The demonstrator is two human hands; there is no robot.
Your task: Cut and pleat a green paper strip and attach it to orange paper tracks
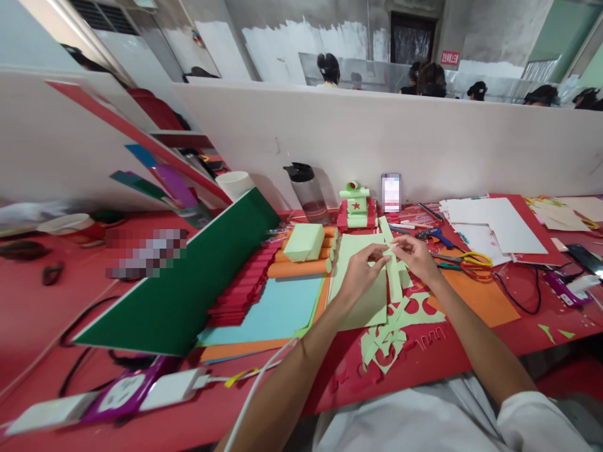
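My left hand [362, 270] and my right hand [418, 256] meet over the desk with fingertips pinched together. Between them is a light green paper strip [394, 282]; the exact grip is partly hidden by the fingers. Beneath my left hand lies a light green paper sheet [360, 311]. Cut green paper scraps [386, 342] are heaped in front of my hands, beside a piece with round holes [426, 311]. Behind them stands a red and green paper tank model [357, 207] with a red star. Left of my hands, a green paper box [304, 242] rests on orange paper rolls [299, 269].
Scissors [464, 260] and an orange sheet [490, 298] lie to the right. A phone [391, 193] and a dark-lidded bottle [308, 191] stand by the partition [377, 135]. Leftward are folded red paper [242, 282], a slanted green board [188, 282] and a white cable [254, 392].
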